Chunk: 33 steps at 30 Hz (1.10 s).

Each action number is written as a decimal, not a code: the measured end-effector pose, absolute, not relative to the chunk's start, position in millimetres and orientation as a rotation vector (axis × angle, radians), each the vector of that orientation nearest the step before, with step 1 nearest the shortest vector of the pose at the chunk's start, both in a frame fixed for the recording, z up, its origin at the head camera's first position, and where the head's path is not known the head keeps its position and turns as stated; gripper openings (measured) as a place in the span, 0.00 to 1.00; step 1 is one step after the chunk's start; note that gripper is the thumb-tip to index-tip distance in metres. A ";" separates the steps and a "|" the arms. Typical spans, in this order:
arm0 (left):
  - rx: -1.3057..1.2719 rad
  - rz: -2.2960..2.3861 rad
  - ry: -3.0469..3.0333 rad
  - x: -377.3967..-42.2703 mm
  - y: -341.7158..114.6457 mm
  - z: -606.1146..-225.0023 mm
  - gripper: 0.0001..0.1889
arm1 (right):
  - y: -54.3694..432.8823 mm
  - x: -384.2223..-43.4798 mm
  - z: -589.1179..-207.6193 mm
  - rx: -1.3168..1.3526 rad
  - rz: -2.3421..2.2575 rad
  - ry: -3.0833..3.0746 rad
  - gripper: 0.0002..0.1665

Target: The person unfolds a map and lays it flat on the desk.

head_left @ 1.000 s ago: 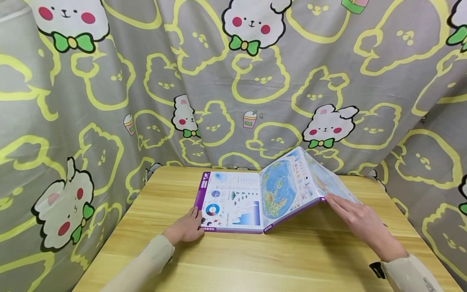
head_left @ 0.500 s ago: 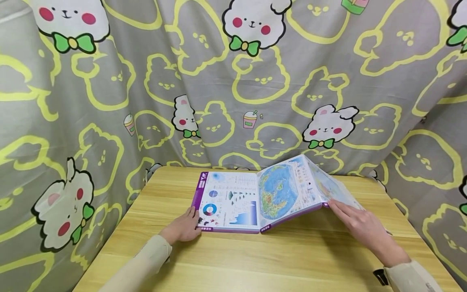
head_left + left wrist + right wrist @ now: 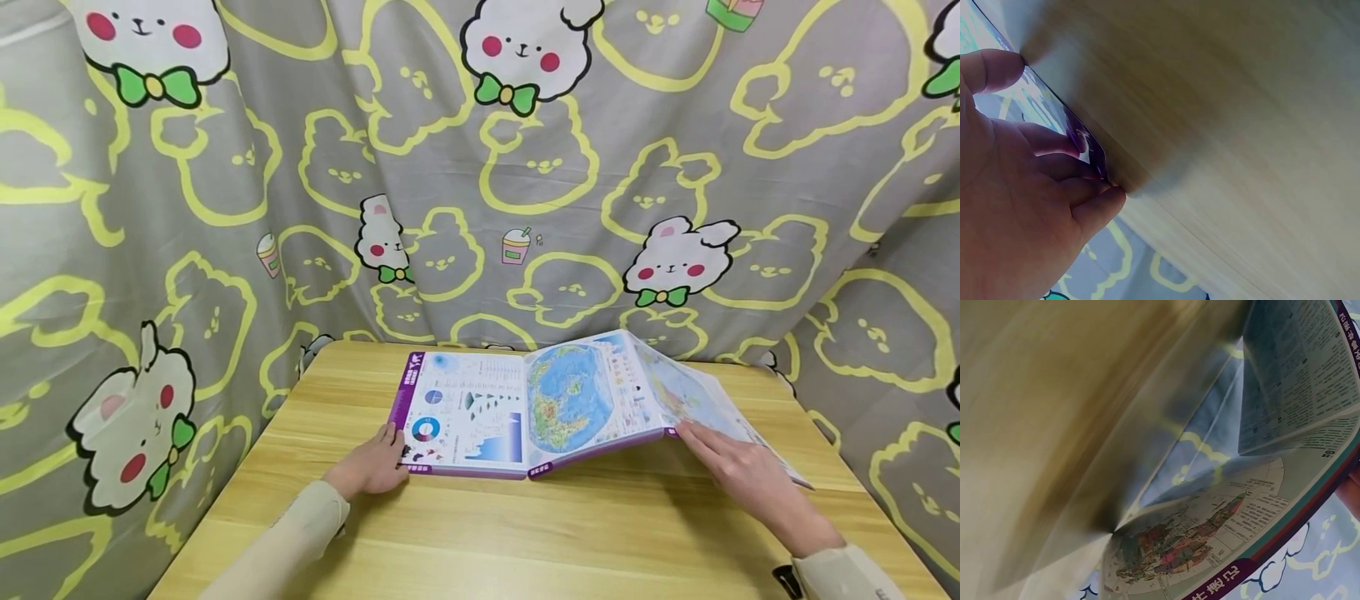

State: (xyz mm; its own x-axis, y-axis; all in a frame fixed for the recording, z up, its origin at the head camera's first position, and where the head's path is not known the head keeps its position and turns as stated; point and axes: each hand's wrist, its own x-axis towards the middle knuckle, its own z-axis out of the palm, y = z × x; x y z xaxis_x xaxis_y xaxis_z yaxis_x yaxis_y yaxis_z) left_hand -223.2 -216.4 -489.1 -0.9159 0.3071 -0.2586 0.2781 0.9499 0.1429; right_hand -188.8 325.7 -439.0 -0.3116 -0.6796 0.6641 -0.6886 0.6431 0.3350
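A folding map (image 3: 495, 417) with purple edging lies partly unfolded on the wooden table. Its left panel, with charts, rests flat. The middle panel, showing a blue world map (image 3: 570, 396), slopes up to a raised fold, and the right panel (image 3: 697, 396) slants down from there. My left hand (image 3: 373, 462) holds the near left corner, thumb and fingers at its two edges (image 3: 1022, 187). My right hand (image 3: 738, 467) grips the near edge at the raised fold; only a bit of a finger (image 3: 1350, 490) shows in the right wrist view, beside the printed underside (image 3: 1197, 531).
The wooden table (image 3: 465, 542) extends in front of the map and to both sides. A grey curtain (image 3: 450, 167) with yellow outlines and rabbit faces hangs behind and around it. A black clip-like item (image 3: 787, 581) sits at my right sleeve.
The raised fold has come down and the panels spread flatter. The map has slid slightly left with my left hand. My right hand has moved a little lower with the fold.
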 end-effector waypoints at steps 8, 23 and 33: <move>0.430 0.138 2.837 -223.5 -221.2 -485.4 0.37 | 328.9 -190.0 -448.6 1.082 -0.008 -2.080 0.32; 0.418 0.132 2.819 -225.3 -230.4 -482.4 0.37 | 332.8 -194.4 -465.3 1.120 -0.017 -2.147 0.35; 0.414 0.165 2.832 -228.5 -236.4 -485.9 0.37 | 334.7 -195.3 -474.8 1.152 -0.032 -2.194 0.39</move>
